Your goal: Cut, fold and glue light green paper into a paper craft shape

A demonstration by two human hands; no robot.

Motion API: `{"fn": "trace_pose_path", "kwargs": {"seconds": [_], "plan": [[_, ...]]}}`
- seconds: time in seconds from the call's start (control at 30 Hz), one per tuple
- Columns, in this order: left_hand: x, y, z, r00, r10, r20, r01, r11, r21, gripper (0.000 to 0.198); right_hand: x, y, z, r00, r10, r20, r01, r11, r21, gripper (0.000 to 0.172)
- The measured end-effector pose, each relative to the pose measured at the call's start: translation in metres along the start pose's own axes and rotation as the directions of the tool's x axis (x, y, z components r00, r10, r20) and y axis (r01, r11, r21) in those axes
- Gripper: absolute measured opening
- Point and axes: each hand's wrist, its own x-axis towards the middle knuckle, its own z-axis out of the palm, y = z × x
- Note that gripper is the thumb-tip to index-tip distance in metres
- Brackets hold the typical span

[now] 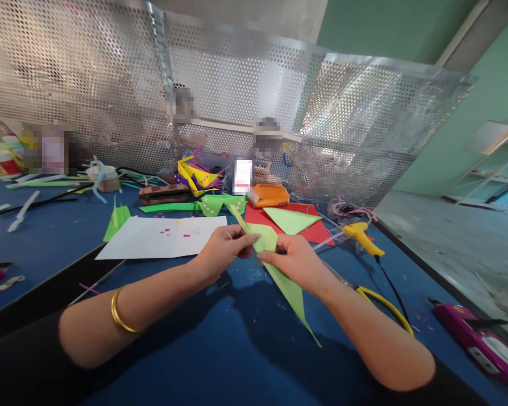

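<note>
A long, folded piece of light green paper (285,285) is held up over the blue table, slanting from upper left to lower right. My left hand (226,248) pinches its upper left part between thumb and fingers. On the other side, my right hand (296,259) grips the same paper near its middle, thumb in front. Just behind my hands lies a red sheet (322,213) with a light green folded triangle (292,220) on it. White paper (152,239) with small pink and yellow bits rests beside my left hand.
A yellow glue gun (364,238) lies at the right with its black cord. A purple power strip (478,341) sits at the right edge. Green paper glasses (222,204), yellow paper glasses (198,176) and an orange packet (271,195) stand before the perforated metal screen (241,67).
</note>
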Motion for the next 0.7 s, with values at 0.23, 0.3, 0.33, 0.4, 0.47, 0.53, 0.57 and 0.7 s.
{"fn": "trace_pose_path", "kwargs": {"seconds": [0.23, 0.3, 0.33, 0.4, 0.47, 0.53, 0.57, 0.7], "plan": [[0.0, 0.005, -0.001, 0.998, 0.059, -0.03, -0.057, 0.997, 0.059, 0.029, 0.002, -0.001, -0.002, 0.999, 0.015, -0.034, -0.014, 0.999, 0.033, 0.02], [-0.002, 0.002, 0.003, 0.999, -0.009, 0.035, 0.008, 1.0, 0.015, 0.031, 0.004, 0.005, 0.001, 0.995, 0.011, -0.097, -0.006, 0.999, 0.053, 0.02], [-0.003, 0.001, 0.005, 0.996, -0.046, 0.074, 0.046, 0.999, -0.002, 0.033, 0.005, 0.008, 0.002, 0.992, -0.001, -0.126, 0.01, 0.998, 0.067, 0.02], [-0.004, -0.001, 0.007, 0.986, -0.098, 0.136, 0.102, 0.995, -0.022, 0.035, 0.007, 0.012, 0.005, 0.984, -0.013, -0.179, 0.033, 0.993, 0.11, 0.021], [-0.005, -0.002, 0.007, 0.98, -0.112, 0.163, 0.117, 0.993, -0.023, 0.035, 0.007, 0.012, 0.007, 0.974, 0.01, -0.226, 0.027, 0.986, 0.162, 0.024], [-0.005, -0.003, 0.007, 0.977, -0.118, 0.178, 0.119, 0.993, 0.007, 0.033, 0.007, 0.01, 0.008, 0.963, 0.037, -0.268, 0.026, 0.974, 0.227, 0.027], [-0.005, -0.004, 0.007, 0.973, -0.125, 0.192, 0.122, 0.992, 0.026, 0.032, 0.007, 0.01, 0.008, 0.956, 0.042, -0.291, 0.034, 0.967, 0.252, 0.028], [-0.008, -0.008, 0.011, 0.947, -0.171, 0.273, 0.167, 0.985, 0.035, 0.026, 0.006, 0.01, 0.007, 0.917, 0.028, -0.399, 0.07, 0.971, 0.23, 0.026]]}}
